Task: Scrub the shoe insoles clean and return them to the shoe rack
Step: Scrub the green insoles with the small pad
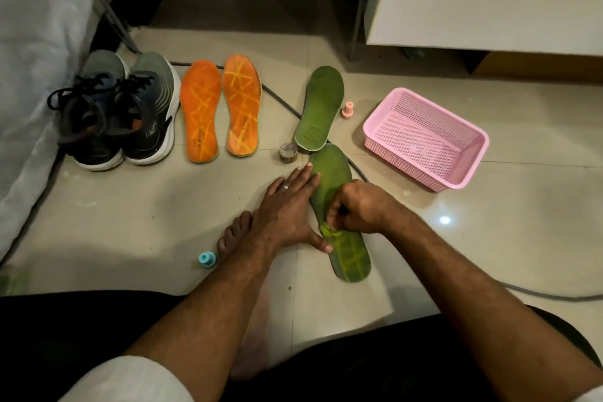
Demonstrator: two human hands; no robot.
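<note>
Pale floor tiles (pixel 489 238) serve as the workplace, where a seated person scrubs a green insole (pixel 339 206) lying lengthwise in front of the knees. The left hand (pixel 287 206) lies flat, its fingers (pixel 305 178) straight along the insole's left edge and the thumb pressing near the heel end to pin it down. The right hand (pixel 355 206) is curled tightly over the middle of the insole; a scrap of something yellow-green (pixel 328 230) shows beneath it, but what it grips is too hidden to name.

Scrubbing appears to be mid-course: yellow lines show clean at the heel end, while the toe end looks dull, so the next strokes likely need to travel up the insole with the left hand shifting to hold it firm.

A second green insole (pixel 321 108) lies just beyond, touching the first at its tip. Two orange insoles (pixel 222 108) rest side by side next to a pair of dark sneakers (pixel 120 114).

The pink mesh basket (pixel 470 173) to the right holds nothing visible. A small pink cap (pixel 347 109), a blue cap (pixel 207 259) and a small round pot (pixel 288 152) stand on the floor. None of the insoles has gone back to a rack yet.
</note>
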